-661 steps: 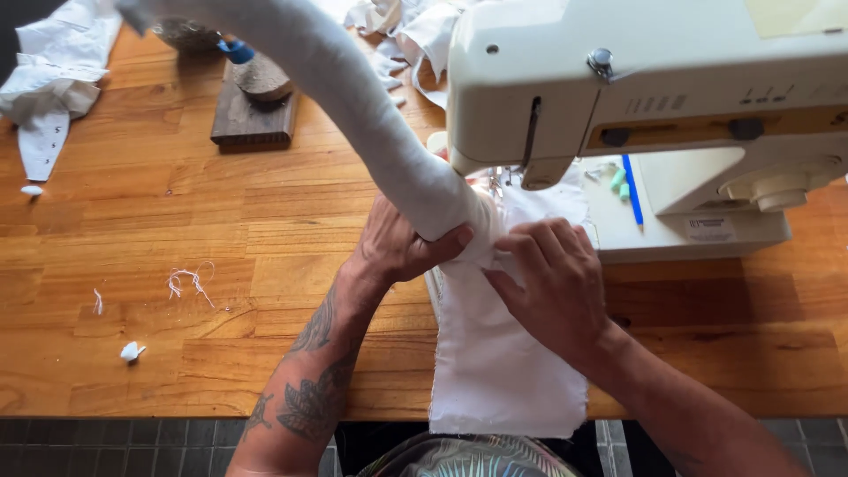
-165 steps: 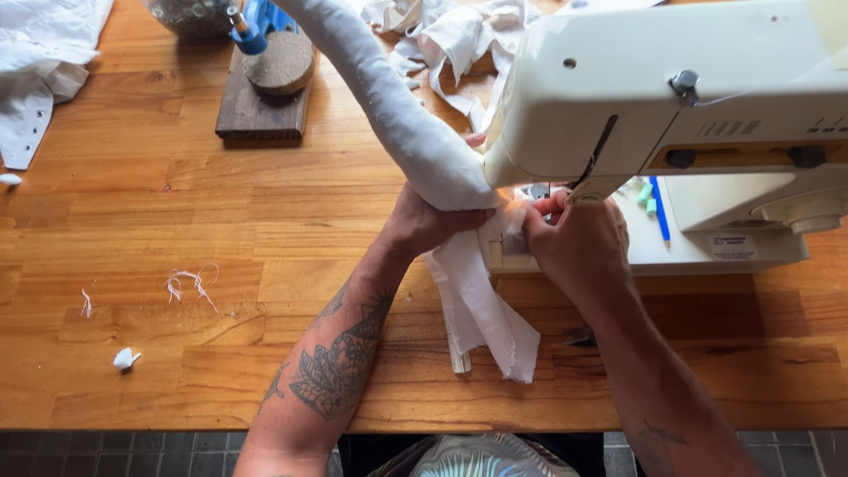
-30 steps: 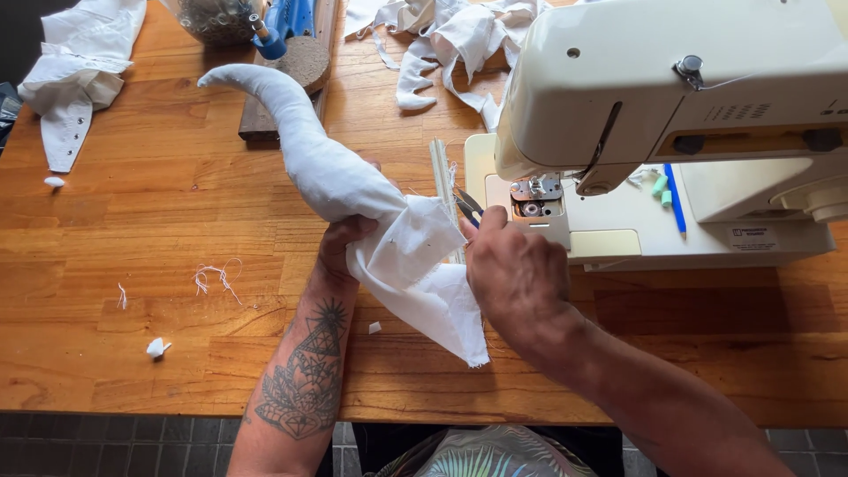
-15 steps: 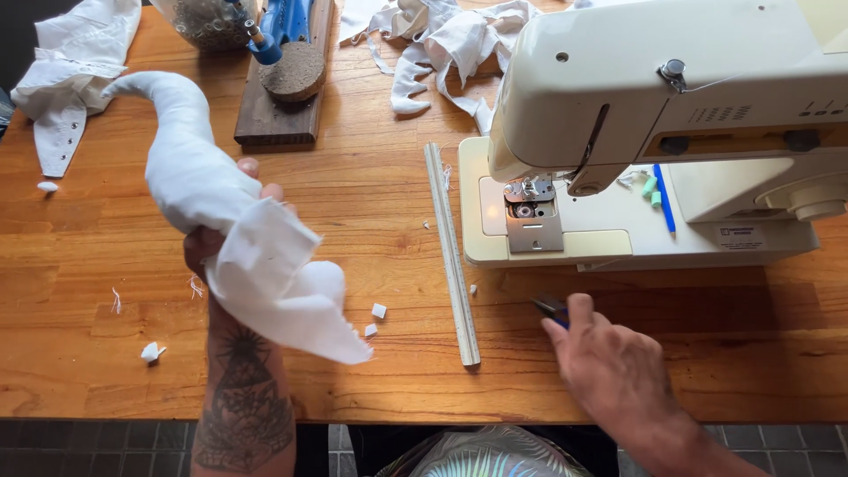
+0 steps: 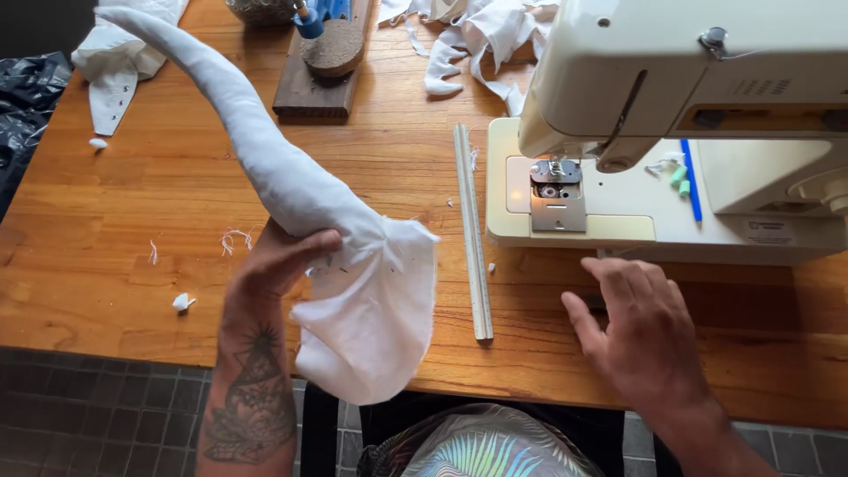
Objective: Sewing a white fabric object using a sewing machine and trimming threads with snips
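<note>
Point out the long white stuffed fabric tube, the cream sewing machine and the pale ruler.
Long white stuffed fabric tube (image 5: 265,159), head view, mid-length.
Cream sewing machine (image 5: 689,53), head view, upper body.
Pale ruler (image 5: 471,230), head view, middle.

Bright, even daylight. Glare on the sewing machine (image 5: 707,79) casing. Soft shadows fall beneath the fabric (image 5: 353,291) onto the bench (image 5: 132,221). Focus sharp throughout.

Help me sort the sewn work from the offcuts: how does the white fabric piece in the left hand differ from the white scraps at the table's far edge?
The fabric piece is one long stuffed tube flaring into a loose flap; the scraps are several flat, thin, tangled strips. The piece is gripped by the left hand and lifted off the table; the scraps lie untouched behind the sewing machine. Both are plain white cloth.
</note>
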